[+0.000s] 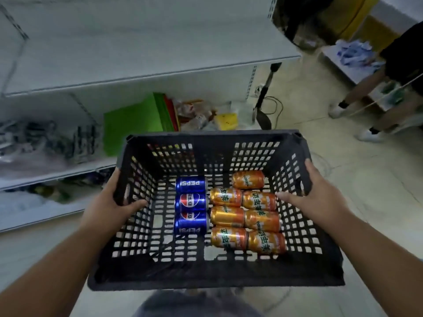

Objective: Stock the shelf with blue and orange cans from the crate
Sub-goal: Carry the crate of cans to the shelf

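I hold a dark grey slotted crate [212, 139] in front of me, above the floor. My left hand [109, 202] grips its left wall, thumb inside. My right hand [313, 197] grips its right wall the same way. On the crate's floor lie three blue cans [191, 204] in a column at the left. Beside them, to the right, lie several orange cans [246, 213], all on their sides. A white shelf [142, 51] stands ahead at upper left, its top board bare.
A lower shelf board [57, 170] holds green folders [135, 124], packets and dark items. A black stand with a cable [265, 97] stands on the tiled floor by the shelf's end. Another person's legs in white shoes [357, 106] are at the right.
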Action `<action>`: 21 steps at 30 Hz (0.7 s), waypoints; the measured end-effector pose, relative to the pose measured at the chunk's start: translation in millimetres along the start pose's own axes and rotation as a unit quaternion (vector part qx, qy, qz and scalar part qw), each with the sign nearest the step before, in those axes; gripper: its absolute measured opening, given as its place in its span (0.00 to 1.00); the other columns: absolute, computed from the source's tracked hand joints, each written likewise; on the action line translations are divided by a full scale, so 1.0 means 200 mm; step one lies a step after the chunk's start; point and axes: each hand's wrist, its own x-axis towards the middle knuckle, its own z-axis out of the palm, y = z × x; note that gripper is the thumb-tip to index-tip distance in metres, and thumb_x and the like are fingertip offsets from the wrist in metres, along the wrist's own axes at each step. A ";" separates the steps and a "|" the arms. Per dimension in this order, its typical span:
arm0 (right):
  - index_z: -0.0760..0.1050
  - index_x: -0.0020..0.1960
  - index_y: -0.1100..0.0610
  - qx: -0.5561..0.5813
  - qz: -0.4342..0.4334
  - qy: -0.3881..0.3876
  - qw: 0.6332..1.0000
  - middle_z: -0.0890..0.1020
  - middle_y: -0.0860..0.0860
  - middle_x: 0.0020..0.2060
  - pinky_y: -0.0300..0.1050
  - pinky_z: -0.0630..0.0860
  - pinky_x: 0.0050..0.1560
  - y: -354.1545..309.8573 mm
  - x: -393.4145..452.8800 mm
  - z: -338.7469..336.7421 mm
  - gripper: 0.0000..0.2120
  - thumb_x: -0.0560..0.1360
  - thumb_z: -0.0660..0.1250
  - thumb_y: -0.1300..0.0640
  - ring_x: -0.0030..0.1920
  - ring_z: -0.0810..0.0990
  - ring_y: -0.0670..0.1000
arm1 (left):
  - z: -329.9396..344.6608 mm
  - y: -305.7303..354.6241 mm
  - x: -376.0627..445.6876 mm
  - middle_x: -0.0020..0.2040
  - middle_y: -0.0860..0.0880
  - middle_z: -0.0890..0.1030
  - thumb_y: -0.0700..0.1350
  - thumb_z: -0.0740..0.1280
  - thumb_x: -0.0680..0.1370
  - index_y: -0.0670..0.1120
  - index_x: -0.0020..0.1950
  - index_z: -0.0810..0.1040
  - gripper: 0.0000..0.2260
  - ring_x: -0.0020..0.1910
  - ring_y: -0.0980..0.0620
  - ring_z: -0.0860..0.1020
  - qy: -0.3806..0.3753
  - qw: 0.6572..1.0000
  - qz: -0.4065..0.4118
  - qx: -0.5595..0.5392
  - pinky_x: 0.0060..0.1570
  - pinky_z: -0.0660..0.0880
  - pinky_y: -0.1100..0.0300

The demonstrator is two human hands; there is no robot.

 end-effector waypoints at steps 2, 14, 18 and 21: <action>0.45 0.80 0.43 0.002 -0.012 -0.019 1.000 0.66 0.52 0.76 0.53 0.68 0.68 -0.02 0.10 0.08 0.59 0.60 0.76 0.32 0.72 0.69 0.57 | 0.02 -0.08 0.03 0.54 0.55 0.81 0.54 0.79 0.69 0.67 0.78 0.54 0.46 0.45 0.52 0.79 0.009 1.000 -0.012 -0.005 0.45 0.76 0.55; 0.44 0.79 0.41 -0.007 -0.038 -0.108 0.993 0.69 0.53 0.74 0.53 0.70 0.65 0.05 0.77 0.96 0.59 0.61 0.77 0.35 0.69 0.72 0.58 | 0.49 -0.64 0.42 0.63 0.53 0.81 0.57 0.79 0.66 0.73 0.75 0.49 0.49 0.57 0.46 0.81 0.029 0.990 -0.135 0.009 0.57 0.78 0.42; 0.42 0.79 0.39 -0.031 -0.047 -0.126 0.990 0.68 0.53 0.74 0.55 0.69 0.67 0.17 1.03 1.39 0.59 0.60 0.76 0.34 0.70 0.71 0.59 | 0.82 -0.94 0.61 0.57 0.47 0.83 0.59 0.78 0.67 0.72 0.76 0.48 0.48 0.52 0.42 0.82 0.035 0.982 -0.184 0.022 0.52 0.79 0.43; 0.40 0.77 0.34 -0.038 -0.032 -0.131 0.990 0.67 0.53 0.75 0.57 0.71 0.66 0.29 1.19 1.68 0.58 0.59 0.74 0.30 0.70 0.71 0.61 | 1.06 -1.15 0.76 0.53 0.48 0.84 0.57 0.78 0.68 0.72 0.76 0.49 0.47 0.51 0.42 0.81 0.042 0.980 -0.194 0.019 0.54 0.79 0.43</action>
